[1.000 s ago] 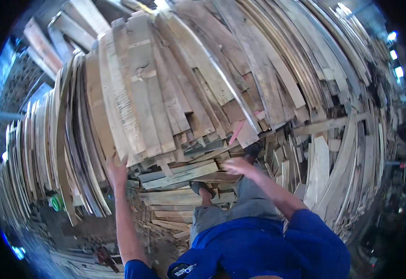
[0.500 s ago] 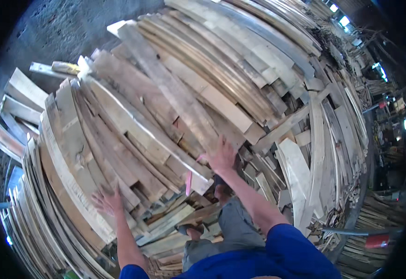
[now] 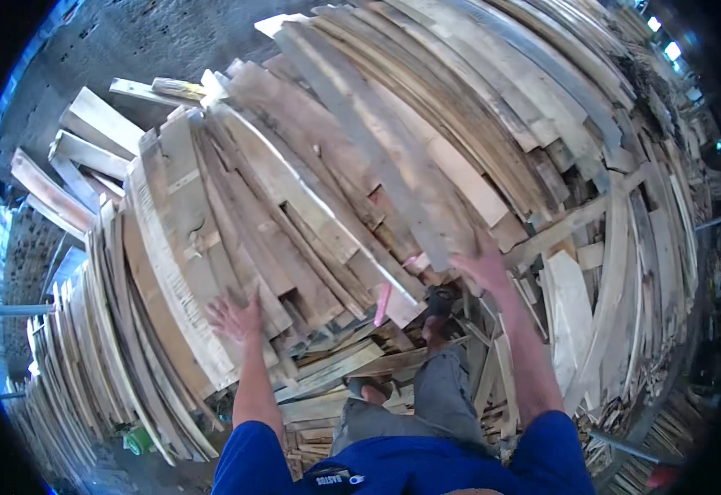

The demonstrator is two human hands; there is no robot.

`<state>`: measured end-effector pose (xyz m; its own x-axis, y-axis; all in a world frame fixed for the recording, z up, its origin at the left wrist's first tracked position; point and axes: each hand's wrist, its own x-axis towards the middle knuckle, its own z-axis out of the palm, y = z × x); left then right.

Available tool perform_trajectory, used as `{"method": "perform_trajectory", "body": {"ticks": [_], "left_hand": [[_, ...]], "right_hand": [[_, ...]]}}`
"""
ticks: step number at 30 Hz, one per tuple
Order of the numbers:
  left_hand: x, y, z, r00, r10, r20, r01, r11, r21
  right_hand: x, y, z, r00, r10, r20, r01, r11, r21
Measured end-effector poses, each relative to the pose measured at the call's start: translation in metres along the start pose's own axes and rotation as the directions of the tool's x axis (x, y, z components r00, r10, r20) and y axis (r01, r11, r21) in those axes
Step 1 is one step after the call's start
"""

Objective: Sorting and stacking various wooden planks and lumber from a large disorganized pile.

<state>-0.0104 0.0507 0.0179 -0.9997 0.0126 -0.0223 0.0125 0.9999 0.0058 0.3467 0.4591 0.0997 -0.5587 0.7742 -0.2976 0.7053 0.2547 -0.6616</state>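
Note:
A long wooden board (image 3: 393, 153) lies slantwise on top of a broad stack of rough planks. My right hand (image 3: 486, 268) is at the near end of this board, thumb by its end and fingers along its right side, closed on it; the fingers are slightly blurred. To the left, my left hand (image 3: 235, 320) rests flat on the planks (image 3: 187, 239) with its fingers spread, holding nothing. Between the hands, a pink strip (image 3: 384, 304) hangs at the near end of a narrow, light-edged plank (image 3: 327, 206).
Upright and leaning boards (image 3: 616, 272) stand at the right, crossed by a slanting brace (image 3: 563, 223). More planks on edge (image 3: 113, 305) curve along the left. A rough grey wall (image 3: 154, 41) rises behind. Broken slats (image 3: 336, 371) lie around my feet. A green object (image 3: 138, 441) lies at lower left.
The view has shifted, so the stack appears further right. My right hand has moved slightly right at the board's end. My left hand stays spread on the planks.

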Motion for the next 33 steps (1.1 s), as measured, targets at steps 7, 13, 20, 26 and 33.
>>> {"method": "perform_trajectory", "body": {"ticks": [7, 13, 20, 26, 33], "left_hand": [[-0.002, -0.010, -0.006, 0.998, 0.061, 0.017, -0.061, 0.998, -0.031], [-0.073, 0.035, -0.015, 0.895, 0.440, -0.066, -0.418, 0.779, -0.467], [-0.276, 0.174, -0.036, 0.183, 0.782, 0.596, 0.781, 0.253, -0.571], [-0.315, 0.233, -0.031, 0.040, 0.787, 0.615, 0.788, 0.353, -0.504], [-0.355, 0.222, -0.112, 0.287, 0.757, 0.587, 0.491, 0.410, -0.769]], "right_hand": [[-0.250, 0.033, -0.055, 0.682, 0.183, 0.708, -0.719, -0.010, 0.695], [-0.418, 0.205, -0.026, 0.733, 0.352, 0.583, -0.674, 0.493, 0.550], [-0.376, 0.079, -0.066, 0.895, 0.238, 0.376, -0.365, 0.876, 0.314], [-0.379, 0.074, -0.005, 0.814, 0.564, -0.143, -0.562, 0.825, 0.058], [-0.416, 0.125, 0.040, 0.805, 0.585, -0.100, -0.578, 0.811, 0.093]]}}
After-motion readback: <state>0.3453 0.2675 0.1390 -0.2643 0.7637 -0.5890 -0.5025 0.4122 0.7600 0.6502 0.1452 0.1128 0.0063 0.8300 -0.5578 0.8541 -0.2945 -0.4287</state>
